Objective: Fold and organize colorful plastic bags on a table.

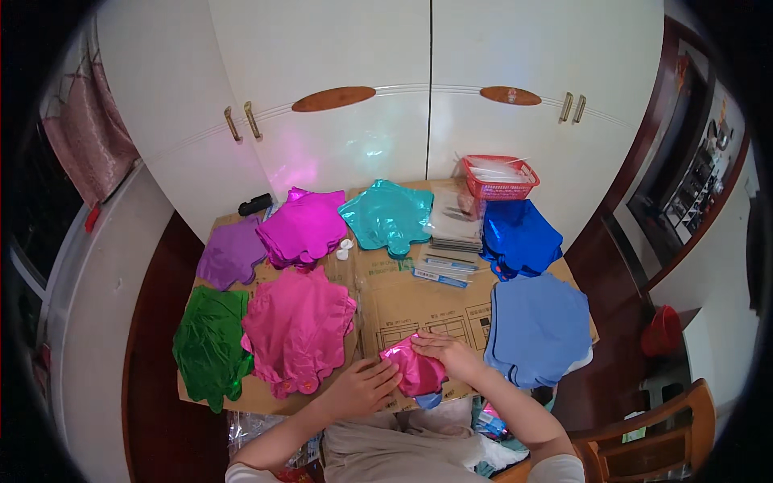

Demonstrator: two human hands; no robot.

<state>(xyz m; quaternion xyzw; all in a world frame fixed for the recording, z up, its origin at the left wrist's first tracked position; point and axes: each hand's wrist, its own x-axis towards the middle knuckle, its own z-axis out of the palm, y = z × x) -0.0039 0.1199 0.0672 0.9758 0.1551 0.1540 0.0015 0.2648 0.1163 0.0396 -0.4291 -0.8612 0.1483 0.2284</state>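
Note:
A folded pink foil balloon [415, 366] lies on the cardboard near the front edge of the table, with a small blue piece [428, 399] sticking out at its near end. My left hand [366, 388] rests on its left side with fingers stretched out. Across the top right of the foil lies my right hand [449, 354], its fingers flat and extended. To the left of my hands is a stack of flat pink foil balloons [299, 330]. A stack of light blue ones [541, 330] lies to the right.
Green [213, 342], purple [232, 253], magenta [302, 225], teal [388, 213] and dark blue foil stacks [522, 237] ring the cardboard [386, 298]. Clear packets [455, 225], blue-white slips [441, 276] and a red basket [501, 187] stand behind. A wooden chair [652, 435] is at right.

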